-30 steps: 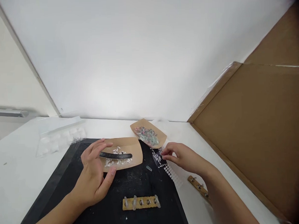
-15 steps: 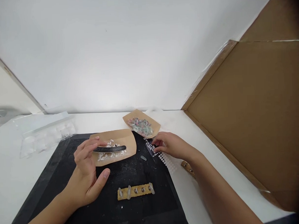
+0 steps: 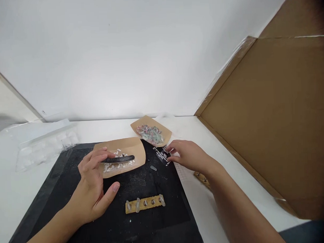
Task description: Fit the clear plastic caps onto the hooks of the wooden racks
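My left hand (image 3: pixel 96 189) hovers over the left edge of a brown paper tray (image 3: pixel 137 145) of small white pieces (image 3: pixel 118 165). Its fingers stretch forward, the thumb well apart. They overlap the left end of a dark curved nail file (image 3: pixel 123 159); I cannot tell whether they grip it. My right hand (image 3: pixel 188 154) is at a sheet of small white tabs (image 3: pixel 161 155), thumb and forefinger apart at its right edge. A loose clear nail tip (image 3: pixel 153 168) lies nearby. In front is a wooden strip (image 3: pixel 145 204) with round metal studs and three clear nail tips.
Behind stands a second paper tray (image 3: pixel 165 132) of packed coloured pieces (image 3: pixel 150 133). A clear plastic case (image 3: pixel 46 146) lies at left. Beside my right forearm is another studded strip (image 3: pixel 202 179). A black mat (image 3: pixel 171 224) covers the white table; a cardboard panel (image 3: pixel 271 124) borders the right.
My right thumb and forefinger have parted and shifted slightly right across the tab sheet, uncovering more of it. My left hand and the nail file keep their places on the tray; the whole view shifted slightly.
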`<state>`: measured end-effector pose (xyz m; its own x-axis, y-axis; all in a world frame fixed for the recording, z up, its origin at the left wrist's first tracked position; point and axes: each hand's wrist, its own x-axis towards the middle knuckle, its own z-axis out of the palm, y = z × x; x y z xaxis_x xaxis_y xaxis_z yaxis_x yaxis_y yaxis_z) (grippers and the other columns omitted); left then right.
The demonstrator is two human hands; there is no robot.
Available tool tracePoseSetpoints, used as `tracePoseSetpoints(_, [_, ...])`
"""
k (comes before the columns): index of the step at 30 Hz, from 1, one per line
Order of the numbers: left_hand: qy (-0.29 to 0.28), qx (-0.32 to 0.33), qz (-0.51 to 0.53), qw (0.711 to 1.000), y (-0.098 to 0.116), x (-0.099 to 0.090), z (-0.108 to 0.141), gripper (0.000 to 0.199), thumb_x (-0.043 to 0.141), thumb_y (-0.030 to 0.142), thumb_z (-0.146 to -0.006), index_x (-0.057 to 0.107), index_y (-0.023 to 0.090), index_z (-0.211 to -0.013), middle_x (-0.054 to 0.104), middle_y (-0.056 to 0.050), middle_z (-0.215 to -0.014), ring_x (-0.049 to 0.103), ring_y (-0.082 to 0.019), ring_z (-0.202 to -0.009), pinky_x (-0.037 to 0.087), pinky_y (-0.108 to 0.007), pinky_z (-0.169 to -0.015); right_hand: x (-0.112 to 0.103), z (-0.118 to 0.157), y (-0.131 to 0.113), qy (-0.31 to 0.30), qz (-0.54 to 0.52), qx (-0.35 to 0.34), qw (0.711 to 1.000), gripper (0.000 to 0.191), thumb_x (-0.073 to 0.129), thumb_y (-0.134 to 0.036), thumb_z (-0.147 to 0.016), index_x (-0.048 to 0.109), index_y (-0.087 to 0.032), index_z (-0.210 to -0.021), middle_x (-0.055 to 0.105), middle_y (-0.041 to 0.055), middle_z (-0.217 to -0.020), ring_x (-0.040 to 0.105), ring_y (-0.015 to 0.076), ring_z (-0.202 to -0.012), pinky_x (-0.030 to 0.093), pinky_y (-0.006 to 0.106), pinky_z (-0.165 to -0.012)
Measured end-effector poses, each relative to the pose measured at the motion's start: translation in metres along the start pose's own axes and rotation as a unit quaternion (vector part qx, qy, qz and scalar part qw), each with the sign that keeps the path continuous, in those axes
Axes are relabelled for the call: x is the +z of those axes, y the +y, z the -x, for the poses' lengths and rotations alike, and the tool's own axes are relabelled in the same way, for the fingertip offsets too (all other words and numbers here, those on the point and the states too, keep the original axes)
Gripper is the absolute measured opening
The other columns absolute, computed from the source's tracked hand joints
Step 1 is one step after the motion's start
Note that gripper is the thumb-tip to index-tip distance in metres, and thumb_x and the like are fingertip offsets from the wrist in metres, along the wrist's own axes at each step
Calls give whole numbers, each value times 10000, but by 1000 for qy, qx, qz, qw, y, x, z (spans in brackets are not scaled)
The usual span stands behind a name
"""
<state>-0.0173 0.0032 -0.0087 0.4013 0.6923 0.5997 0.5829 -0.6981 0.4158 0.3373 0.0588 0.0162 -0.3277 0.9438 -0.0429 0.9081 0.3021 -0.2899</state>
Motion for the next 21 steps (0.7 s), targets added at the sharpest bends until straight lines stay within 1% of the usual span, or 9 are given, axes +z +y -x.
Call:
tracePoseSetpoints(3, [-4,-4,-11,1000,0,0,-1,638,577,202,-924,259,243,-1476,531,-151,-1334,409,-384,-1423,290,-678,-1191,-1,1,-11,-25,1,-25,999,212,796,-333,-882,766,-273,-1083,786,25,-1072,725,251,-1001,528,342,-851])
tracePoseSetpoints(8, [-15,-10,-27,999,-1,1,-1,610,576,242,-935,295,235,-1476,505,-144,-1331,409,-388,-1415,304,-644,-1189,2,0,-15,-23,-28,-67,997,201,748,-335,-931,747,-263,-1119,793,18,-1047,721,232,-967,516,329,-831])
tracePoseSetpoints(11, [-22,-6,-31,999,0,1,0,620,578,252,-932,285,236,-1478,503,-142,-1335,410,-387,-1410,304,-632,-1186,4,-2,-15,-7,-52,-87,995,144,643,-306,-998,742,-261,-1092,792,19,-1056,712,218,-956,499,315,-815])
tracePoseSetpoints(13, [-23,-1,-31,999,0,1,0,613,572,257,-936,283,228,-1476,504,-146,-1333,406,-391,-1408,301,-635,-1178,5,-4,-15,9,-61,-93,994,200,533,-267,-1047,732,-241,-1049,786,30,-1034,700,206,-927,488,309,-801])
tracePoseSetpoints(15, [-23,2,-29,999,1,0,0,605,565,264,-941,282,219,-1473,507,-152,-1328,401,-396,-1408,294,-641,-1171,7,-7,-14,23,-58,-91,994,252,472,-249,-1067,720,-223,-1029,775,43,-1006,687,199,-902,481,309,-793])
tracePoseSetpoints(17, [-22,3,-25,999,2,-1,0,608,567,268,-941,276,216,-1473,512,-154,-1324,399,-398,-1410,290,-644,-1169,9,-9,-12,25,-46,-86,995,228,502,-271,-1062,722,-221,-1030,766,45,-999,679,201,-901,478,312,-790])
tracePoseSetpoints(21, [-25,1,-15,1000,4,0,0,642,589,263,-928,265,232,-1481,521,-149,-1324,397,-396,-1424,296,-642,-1175,14,-11,-6,3,-31,-79,996,140,666,-345,-994,749,-234,-1015,740,39,-998,670,203,-906,483,304,-772])
